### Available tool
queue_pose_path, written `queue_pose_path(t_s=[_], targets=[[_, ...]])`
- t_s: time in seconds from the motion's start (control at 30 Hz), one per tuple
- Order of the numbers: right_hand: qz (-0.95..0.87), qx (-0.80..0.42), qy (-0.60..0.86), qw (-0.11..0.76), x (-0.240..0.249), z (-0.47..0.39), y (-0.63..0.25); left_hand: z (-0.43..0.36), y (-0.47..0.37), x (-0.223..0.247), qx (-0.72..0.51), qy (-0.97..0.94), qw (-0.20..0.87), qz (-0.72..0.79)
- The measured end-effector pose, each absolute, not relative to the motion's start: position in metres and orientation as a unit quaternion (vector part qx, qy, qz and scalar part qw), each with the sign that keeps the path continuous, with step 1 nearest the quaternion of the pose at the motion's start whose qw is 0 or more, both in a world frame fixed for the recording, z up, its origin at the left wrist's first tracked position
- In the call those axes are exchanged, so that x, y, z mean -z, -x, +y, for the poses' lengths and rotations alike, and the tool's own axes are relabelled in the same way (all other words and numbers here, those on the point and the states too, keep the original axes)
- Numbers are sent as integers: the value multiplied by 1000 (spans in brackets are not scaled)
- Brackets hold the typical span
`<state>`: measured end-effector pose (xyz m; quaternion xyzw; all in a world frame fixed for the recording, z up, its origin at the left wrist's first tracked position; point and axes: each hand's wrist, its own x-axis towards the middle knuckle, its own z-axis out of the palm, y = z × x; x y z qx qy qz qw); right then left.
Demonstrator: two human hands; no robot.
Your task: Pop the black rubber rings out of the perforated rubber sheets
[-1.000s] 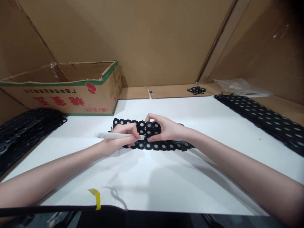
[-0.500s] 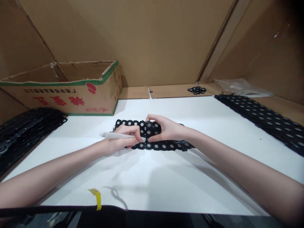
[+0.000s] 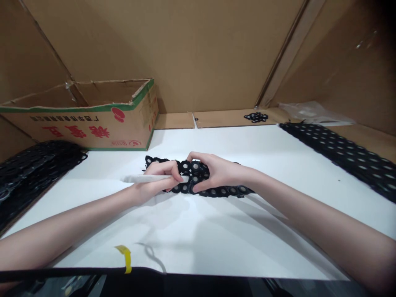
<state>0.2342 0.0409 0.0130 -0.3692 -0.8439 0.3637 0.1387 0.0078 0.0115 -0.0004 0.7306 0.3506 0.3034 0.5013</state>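
Observation:
My left hand (image 3: 154, 183) is closed around a white pen-shaped tool (image 3: 140, 178), its tip resting at the middle of a black strip with rows of round holes (image 3: 218, 192). The left fingers also lie over the strip's left part and hide some of it. From the other side, my right hand (image 3: 221, 170) grips the strip, thumb at the near side and index finger at the far side. Beneath the palm part of the strip is hidden. White table surface (image 3: 179, 235) shows through the holes.
An open cardboard box (image 3: 102, 128) stands at back left, beside a heap of black perforated material (image 3: 37, 169). A long black perforated sheet (image 3: 340, 152) lies at right. Farther back are small black rings (image 3: 256, 117) and clear plastic (image 3: 315, 113). Yellow tape (image 3: 127, 260) marks the front edge.
The tool and my left hand have shifted slightly left. The strip's left part has moved left and looks more bunched. My right index finger and thumb are a little farther apart.

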Motion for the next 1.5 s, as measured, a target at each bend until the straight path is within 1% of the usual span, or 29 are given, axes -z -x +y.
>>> queue_pose_path(t_s=[0.1,0.37,0.5,0.67,0.83,1.03,1.13,1.2,1.33,1.5], targets=[[-842,-364,372,142,-12,40,-235,8,-9,-2,-299,-703,548,341],[-839,-368,376,141,-15,39,-234,4,-14,-6,-284,-702,542,364],[-836,-381,369,141,-15,40,-233,8,-14,-8,-252,-686,583,355],[-836,-396,352,147,-13,42,-232,12,-14,-8,-241,-656,629,340],[-843,-377,355,142,-12,44,-230,14,-13,-5,-205,-645,654,337],[-851,-351,376,109,-17,53,-232,27,-4,-5,-223,-624,668,339],[-855,-320,401,74,-22,62,-235,41,3,-7,-274,-628,646,338],[-858,-301,411,69,-23,69,-235,52,7,-7,-317,-638,615,337],[-856,-281,419,117,-16,80,-228,68,8,-2,-347,-654,585,329],[-847,-264,427,175,-1,83,-214,76,11,5,-309,-657,605,328]])
